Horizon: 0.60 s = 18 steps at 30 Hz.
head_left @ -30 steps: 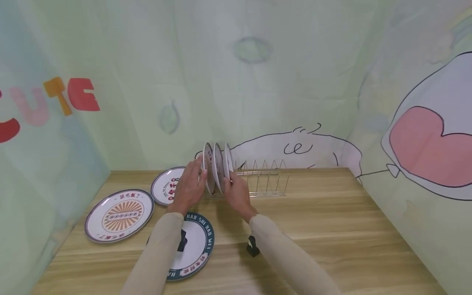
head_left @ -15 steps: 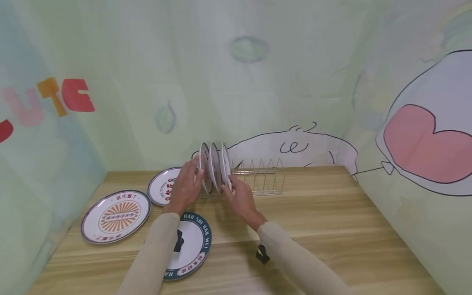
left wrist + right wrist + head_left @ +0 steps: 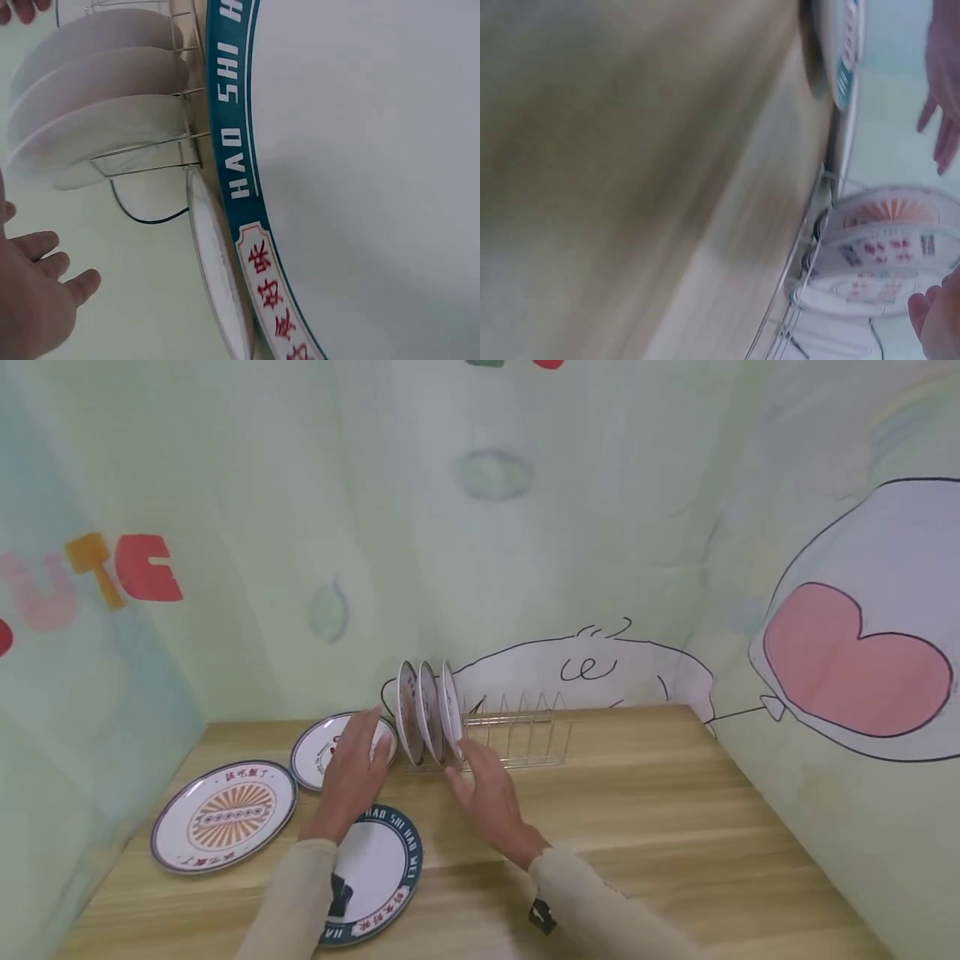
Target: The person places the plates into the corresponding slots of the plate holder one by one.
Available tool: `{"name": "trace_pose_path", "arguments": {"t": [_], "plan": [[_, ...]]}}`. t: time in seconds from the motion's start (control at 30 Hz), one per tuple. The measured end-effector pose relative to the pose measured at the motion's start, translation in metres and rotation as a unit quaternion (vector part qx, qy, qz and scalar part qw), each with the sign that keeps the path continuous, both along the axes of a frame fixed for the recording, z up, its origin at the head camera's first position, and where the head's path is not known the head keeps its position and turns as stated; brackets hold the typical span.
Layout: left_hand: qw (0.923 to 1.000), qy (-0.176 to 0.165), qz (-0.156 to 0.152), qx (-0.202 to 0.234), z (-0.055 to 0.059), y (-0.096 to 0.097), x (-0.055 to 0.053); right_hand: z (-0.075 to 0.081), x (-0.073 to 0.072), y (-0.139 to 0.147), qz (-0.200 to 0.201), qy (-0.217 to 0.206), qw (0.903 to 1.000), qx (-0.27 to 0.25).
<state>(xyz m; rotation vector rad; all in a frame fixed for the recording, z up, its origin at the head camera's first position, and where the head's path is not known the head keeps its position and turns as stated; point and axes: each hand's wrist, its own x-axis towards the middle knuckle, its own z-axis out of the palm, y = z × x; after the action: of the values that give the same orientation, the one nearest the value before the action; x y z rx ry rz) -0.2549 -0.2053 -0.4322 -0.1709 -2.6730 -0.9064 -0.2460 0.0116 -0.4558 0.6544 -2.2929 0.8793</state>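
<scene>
Three plates stand on edge side by side at the left end of a wire dish rack (image 3: pixel 517 764): a left plate (image 3: pixel 407 714), a middle plate (image 3: pixel 429 714) and a right plate (image 3: pixel 452 710). My left hand (image 3: pixel 351 777) is held left of them, fingers extended, over a small plate with red lettering (image 3: pixel 309 760). Just in front of the right plate is my right hand (image 3: pixel 491 797), its fingers relaxed and holding nothing. In the left wrist view the left hand (image 3: pixel 34 300) shows spread fingers apart from the racked plates (image 3: pixel 97 97). Printed fronts of the plates (image 3: pixel 885 251) face the right wrist camera.
A large plate with an orange ray pattern (image 3: pixel 225 852) lies at the left of the wooden table (image 3: pixel 660 843). Nearer, a green-rimmed plate (image 3: pixel 382 868) lies partly under the left sleeve (image 3: pixel 292 902). Patterned cloth walls (image 3: pixel 637 543) close off the back and sides.
Both hands have come away from the racked plates: the left moved left and toward the body, the right back a little. The three plates stay upright in the rack. The head view has shifted slightly.
</scene>
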Motion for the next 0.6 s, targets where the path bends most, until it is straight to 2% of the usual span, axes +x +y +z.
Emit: {"name": "trace_pose_path", "arguments": {"t": [0.1,0.23,0.33,0.4,0.5,0.6], "plan": [[0.9999,0.013,-0.005,-0.01,0.003,0.001,0.015,-0.003,0.008,0.0,0.028,-0.002,0.9978,0.06],[0.9993,0.02,0.009,-0.029,0.003,-0.013,0.05,-0.01,0.024,-0.014,0.068,-0.013,0.9843,0.163],[0.998,0.021,0.015,-0.058,-0.002,-0.024,0.07,-0.013,0.034,-0.022,0.103,-0.008,0.9641,0.245],[0.9962,0.021,0.017,-0.083,-0.009,-0.03,0.079,-0.015,0.04,-0.025,0.127,-0.005,0.9474,0.294],[0.9915,0.0,0.01,-0.13,-0.022,-0.037,0.088,-0.017,0.046,-0.028,0.159,-0.013,0.9224,0.352],[0.9834,-0.035,0.002,-0.178,-0.032,-0.042,0.092,-0.018,0.051,-0.031,0.181,-0.027,0.8951,0.407]]}}
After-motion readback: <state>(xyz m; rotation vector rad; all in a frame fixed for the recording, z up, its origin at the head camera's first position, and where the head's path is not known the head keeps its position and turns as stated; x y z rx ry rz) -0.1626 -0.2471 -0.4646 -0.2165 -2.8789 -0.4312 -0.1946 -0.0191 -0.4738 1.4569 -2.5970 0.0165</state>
